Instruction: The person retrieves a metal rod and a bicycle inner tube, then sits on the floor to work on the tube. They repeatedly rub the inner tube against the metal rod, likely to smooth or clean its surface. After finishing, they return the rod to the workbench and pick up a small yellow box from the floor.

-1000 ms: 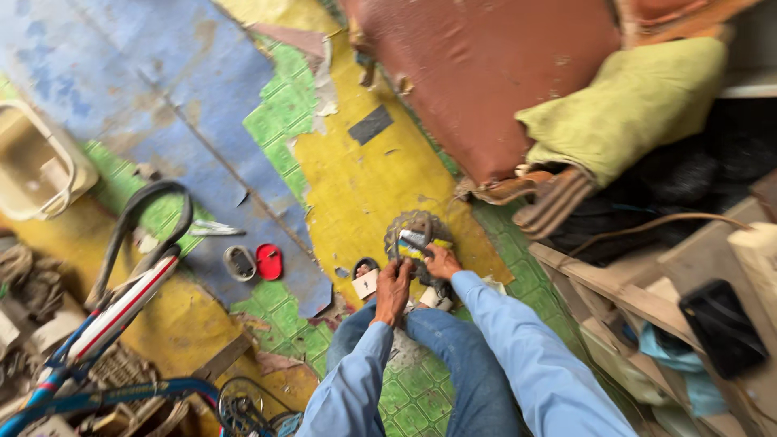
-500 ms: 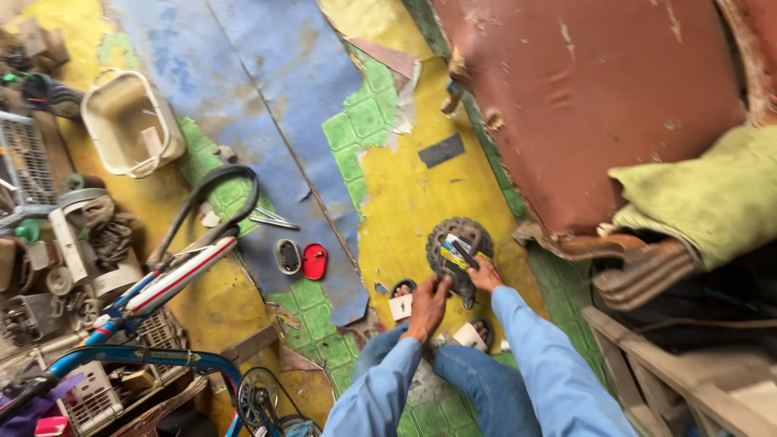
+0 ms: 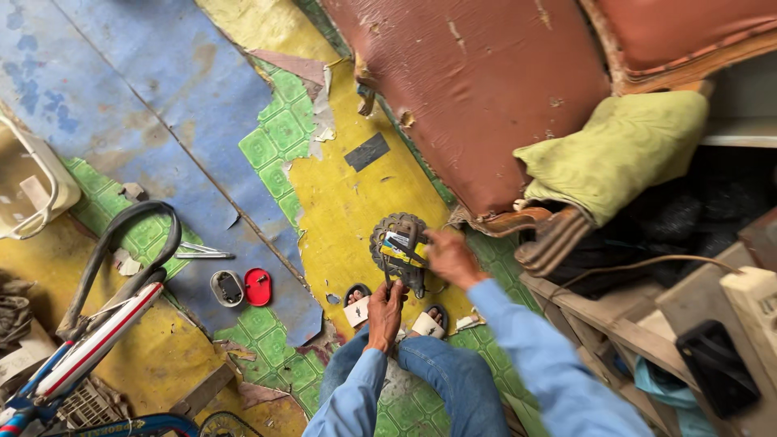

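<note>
Crouched in blue jeans [image 3: 437, 380] and sandals, a person's left hand [image 3: 387, 314] grips a thin dark tool while the right hand [image 3: 450, 257] clasps a round, toothed, rusty metal part [image 3: 398, 251] on the yellow floor [image 3: 340, 210]; it looks heavy, rigid, best held by its rim.

Scene was evenly lit by soft daylight, no glare, only faint shadows on the floor [image 3: 356, 218], colours vivid, centre sharp, slight softness at the hands, wide-angle stretch toward the edges, right-side recess dark and underexposed.
</note>
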`<action>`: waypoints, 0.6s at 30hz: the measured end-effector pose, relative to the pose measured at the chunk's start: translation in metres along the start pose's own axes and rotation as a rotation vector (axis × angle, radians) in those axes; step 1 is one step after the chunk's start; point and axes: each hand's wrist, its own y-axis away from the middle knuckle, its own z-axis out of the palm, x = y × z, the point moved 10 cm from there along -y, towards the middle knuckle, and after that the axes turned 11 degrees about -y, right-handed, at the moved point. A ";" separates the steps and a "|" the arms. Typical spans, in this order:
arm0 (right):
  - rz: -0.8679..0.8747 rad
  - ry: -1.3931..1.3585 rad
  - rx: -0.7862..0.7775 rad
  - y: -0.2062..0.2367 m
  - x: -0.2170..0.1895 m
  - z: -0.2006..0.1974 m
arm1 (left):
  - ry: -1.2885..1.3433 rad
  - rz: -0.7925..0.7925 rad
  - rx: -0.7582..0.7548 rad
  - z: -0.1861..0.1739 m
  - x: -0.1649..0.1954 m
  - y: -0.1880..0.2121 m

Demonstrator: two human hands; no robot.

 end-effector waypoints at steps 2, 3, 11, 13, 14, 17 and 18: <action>-0.240 0.508 0.101 -0.002 -0.038 -0.058 | -0.003 0.045 -0.017 0.008 0.010 0.006; -0.393 0.742 0.143 0.003 -0.057 -0.092 | -0.005 0.066 -0.024 0.011 0.014 0.010; 0.218 1.106 0.087 0.013 0.033 -0.223 | -0.129 0.138 0.005 0.029 0.045 0.039; 0.138 1.129 0.133 0.011 0.032 -0.222 | -0.106 0.161 0.009 0.031 0.051 0.044; 0.184 1.092 0.129 0.014 0.037 -0.225 | -0.069 0.182 0.009 0.032 0.053 0.046; 0.355 0.952 0.095 0.036 0.049 -0.231 | 0.068 0.178 -0.017 0.028 0.049 0.050; 0.438 0.885 0.072 0.054 0.045 -0.233 | 0.119 0.164 -0.034 0.028 0.044 0.052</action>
